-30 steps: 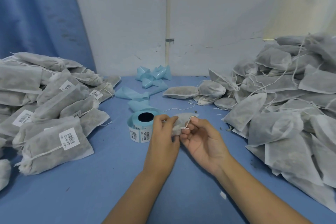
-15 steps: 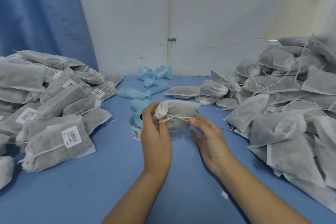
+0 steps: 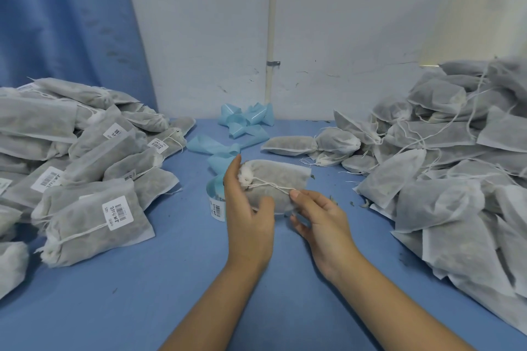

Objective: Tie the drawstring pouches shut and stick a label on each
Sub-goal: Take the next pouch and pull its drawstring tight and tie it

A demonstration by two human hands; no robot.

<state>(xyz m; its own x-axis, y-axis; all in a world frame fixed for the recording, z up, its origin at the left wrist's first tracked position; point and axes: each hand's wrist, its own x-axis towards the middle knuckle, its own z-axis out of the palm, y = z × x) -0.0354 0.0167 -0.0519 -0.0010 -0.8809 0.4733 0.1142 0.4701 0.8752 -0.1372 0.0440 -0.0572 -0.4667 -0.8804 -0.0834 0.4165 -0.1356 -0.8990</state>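
Fingers (image 3: 232, 171) of the left hand (image 3: 248, 222) curl round the cinched neck of a pouch (image 3: 279, 177), while the right hand (image 3: 322, 222) pins its drawstring (image 3: 271, 186) against the fabric with the thumb, fingers curled just beneath. It looks tied but unlabelled. The label roll (image 3: 215, 199) sits just left of the fingers. Labelled pouches (image 3: 85, 165) pile up farther left, and a big unlabelled heap (image 3: 442, 165) waits right.
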